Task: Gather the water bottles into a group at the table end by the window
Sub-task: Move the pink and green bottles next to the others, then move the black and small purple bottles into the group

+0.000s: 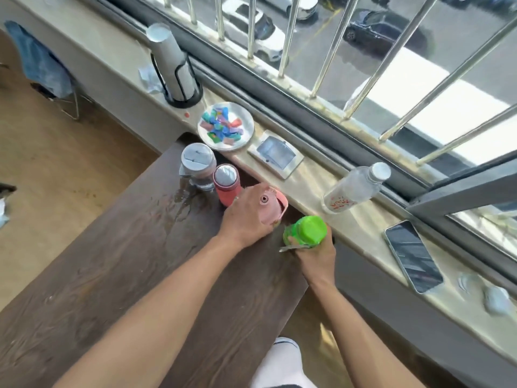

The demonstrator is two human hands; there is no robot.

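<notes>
Several bottles stand at the window end of the dark wooden table [117, 264]. A clear bottle with a grey lid [198, 167] is farthest left, and a red bottle with a grey cap [227, 184] touches it. My left hand [247, 217] is wrapped around a pink bottle [270, 205] right beside the red one. My right hand [316, 256] grips a green bottle [307, 230] near the table's right corner, close to the pink bottle.
On the windowsill [352, 228] stand a clear plastic bottle [355, 188], a plate of coloured pieces [226, 126], a small square tray [275, 153], a phone [413, 256] and a cup dispenser [174, 65]. Spilled water [181, 200] wets the table near the bottles.
</notes>
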